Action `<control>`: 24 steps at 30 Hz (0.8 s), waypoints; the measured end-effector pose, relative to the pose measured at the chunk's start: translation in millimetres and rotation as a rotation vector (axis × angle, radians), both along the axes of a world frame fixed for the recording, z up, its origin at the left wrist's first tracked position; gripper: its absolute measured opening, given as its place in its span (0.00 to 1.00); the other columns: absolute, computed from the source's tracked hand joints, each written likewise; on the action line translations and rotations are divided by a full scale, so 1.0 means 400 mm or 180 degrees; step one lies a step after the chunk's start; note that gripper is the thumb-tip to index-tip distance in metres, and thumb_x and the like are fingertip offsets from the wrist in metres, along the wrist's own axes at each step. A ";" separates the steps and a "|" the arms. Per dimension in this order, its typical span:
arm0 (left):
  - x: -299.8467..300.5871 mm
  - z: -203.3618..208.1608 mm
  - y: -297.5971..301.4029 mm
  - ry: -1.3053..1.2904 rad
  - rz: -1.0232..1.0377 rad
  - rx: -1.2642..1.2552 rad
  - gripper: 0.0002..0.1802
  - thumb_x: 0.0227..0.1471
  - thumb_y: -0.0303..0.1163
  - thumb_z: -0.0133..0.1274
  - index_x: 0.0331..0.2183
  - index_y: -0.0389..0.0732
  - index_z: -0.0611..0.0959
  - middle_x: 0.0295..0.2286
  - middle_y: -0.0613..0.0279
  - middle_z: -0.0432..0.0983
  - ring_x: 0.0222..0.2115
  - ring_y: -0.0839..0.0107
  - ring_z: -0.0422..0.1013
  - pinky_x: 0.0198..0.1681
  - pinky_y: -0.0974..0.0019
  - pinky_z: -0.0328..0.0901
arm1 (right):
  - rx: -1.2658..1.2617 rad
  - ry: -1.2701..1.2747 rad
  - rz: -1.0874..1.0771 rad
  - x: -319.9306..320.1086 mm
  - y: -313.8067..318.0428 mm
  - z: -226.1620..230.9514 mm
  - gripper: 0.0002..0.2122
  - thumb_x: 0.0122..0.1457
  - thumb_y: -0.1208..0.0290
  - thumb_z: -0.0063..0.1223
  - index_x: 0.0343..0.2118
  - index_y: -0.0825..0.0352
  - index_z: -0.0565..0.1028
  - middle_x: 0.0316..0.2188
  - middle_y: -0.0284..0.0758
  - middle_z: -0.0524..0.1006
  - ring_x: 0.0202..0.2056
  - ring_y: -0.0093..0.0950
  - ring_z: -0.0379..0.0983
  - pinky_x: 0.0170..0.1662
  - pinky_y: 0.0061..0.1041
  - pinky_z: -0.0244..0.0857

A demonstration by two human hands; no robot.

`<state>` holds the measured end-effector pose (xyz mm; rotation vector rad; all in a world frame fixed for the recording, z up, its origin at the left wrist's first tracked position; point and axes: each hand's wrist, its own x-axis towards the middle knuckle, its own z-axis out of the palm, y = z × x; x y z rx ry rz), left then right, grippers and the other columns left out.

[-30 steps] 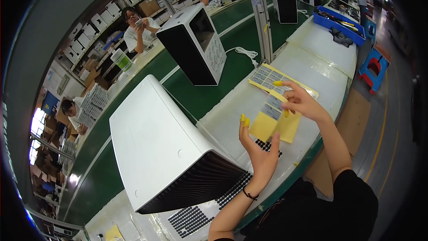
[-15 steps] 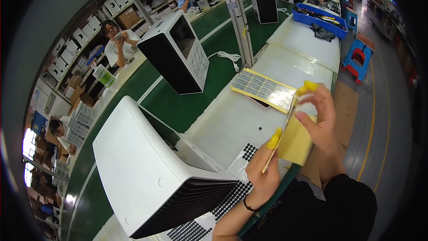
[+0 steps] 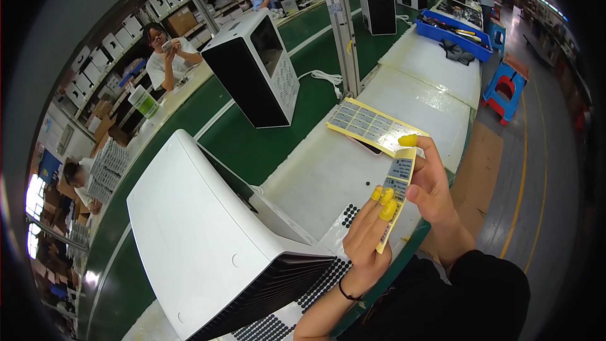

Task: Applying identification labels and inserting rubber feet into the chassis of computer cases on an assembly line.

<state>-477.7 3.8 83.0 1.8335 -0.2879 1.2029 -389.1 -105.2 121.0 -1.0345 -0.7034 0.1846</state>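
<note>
A narrow yellow-backed sheet of silver labels [image 3: 400, 172] is held upright between my two hands over the bench. My left hand [image 3: 368, 247], yellow finger cots on several fingertips, grips its lower part with the fingers across the printed face. At the upper right edge, my right hand [image 3: 435, 189] pinches the sheet between its thumb and fingers; a yellow cot covers one fingertip. Just beyond lies a larger sheet of silver labels [image 3: 367, 121] on the bench, partly covering a dark flat object. To the left, a white computer case [image 3: 196, 208] lies tilted, its black ribbed side toward me.
Sheets of black round pads [image 3: 323, 286] lie partly under the case. A second black-and-white case [image 3: 249, 72] stands on the green conveyor beside a white cable [image 3: 325, 77]. Beyond are a metal post [image 3: 343, 31], a blue tool tray [image 3: 454, 33], stools and several co-workers.
The label sheet in my hands has turned from nearly edge-on to show its printed face. My right hand has come down and left, nearer my left hand.
</note>
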 end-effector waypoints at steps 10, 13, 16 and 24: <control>-0.012 -0.002 -0.005 0.0477 -0.0453 -0.0612 0.22 0.44 0.12 0.45 0.44 0.30 0.78 0.42 0.43 0.75 0.44 0.49 0.73 0.49 0.61 0.64 | -0.0285 0.0086 0.0244 0.027 -0.032 -0.012 0.30 0.55 0.73 0.59 0.57 0.64 0.53 0.27 0.33 0.70 0.30 0.22 0.71 0.32 0.19 0.67; -0.009 -0.002 -0.010 0.0459 -0.0427 -0.0362 0.19 0.48 0.13 0.46 0.44 0.31 0.78 0.42 0.46 0.76 0.43 0.53 0.73 0.49 0.62 0.64 | -0.0342 0.0211 0.0188 0.020 -0.033 -0.003 0.34 0.52 0.66 0.62 0.57 0.66 0.54 0.29 0.32 0.72 0.31 0.19 0.70 0.33 0.17 0.65; -0.012 -0.001 -0.012 0.0475 -0.0423 -0.0424 0.19 0.48 0.12 0.46 0.44 0.31 0.78 0.43 0.46 0.76 0.44 0.53 0.73 0.49 0.62 0.64 | -0.0422 0.0405 0.0150 0.015 -0.025 -0.001 0.40 0.48 0.57 0.67 0.58 0.68 0.54 0.32 0.31 0.73 0.32 0.16 0.69 0.35 0.14 0.61; -0.014 -0.008 -0.011 0.0551 -0.0423 -0.0627 0.23 0.41 0.11 0.42 0.43 0.28 0.78 0.41 0.40 0.75 0.44 0.48 0.72 0.49 0.60 0.64 | -0.0464 0.0539 0.0391 0.029 -0.027 0.000 0.42 0.47 0.57 0.67 0.59 0.68 0.53 0.30 0.30 0.72 0.31 0.15 0.68 0.35 0.14 0.60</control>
